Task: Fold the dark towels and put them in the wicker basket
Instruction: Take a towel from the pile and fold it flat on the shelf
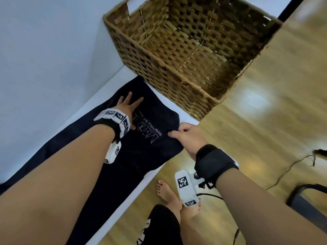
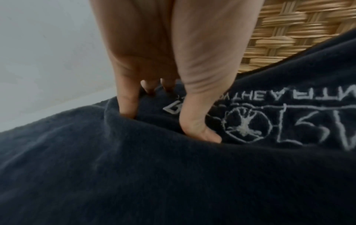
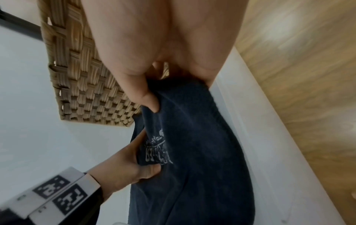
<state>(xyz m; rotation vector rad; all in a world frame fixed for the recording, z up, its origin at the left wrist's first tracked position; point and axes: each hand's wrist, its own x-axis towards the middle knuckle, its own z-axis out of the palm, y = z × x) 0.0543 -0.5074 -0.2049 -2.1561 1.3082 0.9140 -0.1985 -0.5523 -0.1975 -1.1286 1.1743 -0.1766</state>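
Observation:
A dark navy towel (image 1: 141, 156) with a white stitched logo (image 1: 146, 128) lies lengthwise on the white table (image 1: 99, 101). My left hand (image 1: 128, 106) presses flat on the towel's far end, fingers spread and straight, beside the logo (image 2: 246, 127). My right hand (image 1: 177, 131) pinches the towel's right edge between thumb (image 3: 150, 102) and curled fingers and lifts it slightly off the table. The wicker basket (image 1: 159, 55) stands just beyond the towel's far end, with nothing visible inside. In the right wrist view the towel (image 3: 192, 159) hangs from the pinch toward my left hand.
The table's front edge (image 1: 123, 209) runs diagonally, with wooden floor (image 1: 265, 112) to the right. My bare feet (image 1: 166, 191) stand by the edge. A thin black cable (image 1: 292, 167) and a dark object (image 1: 307, 200) lie on the floor at right. A pale wall (image 1: 44, 50) is left.

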